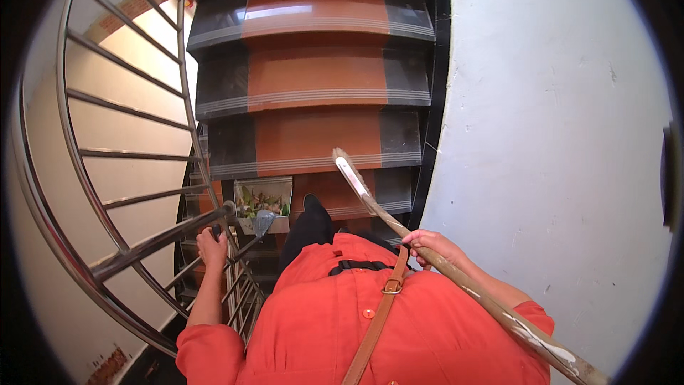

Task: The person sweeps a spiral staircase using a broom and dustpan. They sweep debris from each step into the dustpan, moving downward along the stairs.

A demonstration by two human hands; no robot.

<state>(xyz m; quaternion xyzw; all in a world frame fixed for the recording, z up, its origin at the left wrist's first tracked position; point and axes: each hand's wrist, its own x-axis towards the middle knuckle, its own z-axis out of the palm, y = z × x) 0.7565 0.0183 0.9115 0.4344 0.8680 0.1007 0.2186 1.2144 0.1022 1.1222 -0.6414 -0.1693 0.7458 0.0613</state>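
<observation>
My left hand (pixel 212 247) is closed around a black grip (pixel 216 232) beside the stair railing. Below and right of that hand, a long-handled dustpan (pixel 283 224) holds green leaves and dry debris (pixel 262 204); a grey bracket (pixel 264 222) joins its dark pole. Whether the grip belongs to this pole cannot be made out behind the rails. A long wooden handle (pixel 459 272), spotted with white paint, passes through my right hand (pixel 433 247). At its far end, a broom head (pixel 350 175) with a white plastic body and pale bristles is over a stair edge.
Stairs with orange-brown and black treads (pixel 318 72) and ribbed edges rise ahead. A metal railing (pixel 131 251) curves along the left, with an opening beyond its bars. The white wall (pixel 534 117) bounds the right side, above a black skirting (pixel 435 117). My shoe (pixel 310 200) is beside the dustpan.
</observation>
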